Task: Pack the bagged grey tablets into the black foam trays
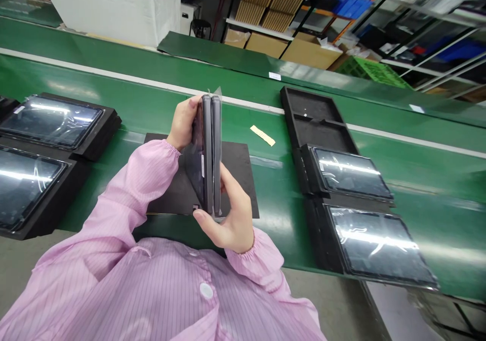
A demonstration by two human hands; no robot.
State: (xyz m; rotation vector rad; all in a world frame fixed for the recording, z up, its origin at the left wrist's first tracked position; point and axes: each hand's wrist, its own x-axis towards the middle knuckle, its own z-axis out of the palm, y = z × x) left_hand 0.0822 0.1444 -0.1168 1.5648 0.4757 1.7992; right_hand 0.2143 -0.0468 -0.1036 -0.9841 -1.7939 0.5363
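Two tablets [207,154], pressed face to face or back to back, stand on edge between my hands, their thin sides turned up towards me. A strip of clear film sticks out at their top corner. My left hand [184,123] grips the far end, with the thumb on the edge. At the near end my right hand [231,214] wraps round the lower corner, thumb and fingers on opposite sides. Beneath them a black mat [239,179] lies on the green conveyor belt [273,219]. Most of the tablets' faces is hidden by the steep angle.
On the right, black trays [317,229] hold film-covered tablets [379,245], beside an open tray [315,111] with compartments. More tablets [53,121] rest in black trays at left. A yellow paper strip [262,135] lies on the belt. Shelves with cardboard boxes [304,50] stand behind.
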